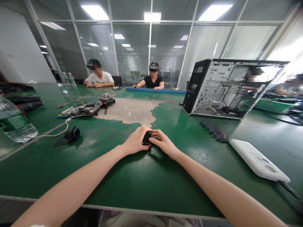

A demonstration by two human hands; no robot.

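Apparently working a black part (146, 137), gripping it in fingers of both left hand (134, 140) and right hand (164, 144), probably needing steady two-handed hold next.

your left hand (134, 140) and right hand (165, 144) partly hide the black part (146, 137); left edge cuts the bottle (17, 124).

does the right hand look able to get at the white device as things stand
Probably yes: nothing blocks the way from the right hand to the white device, though the fingers are on the black part and would likely need to let go.
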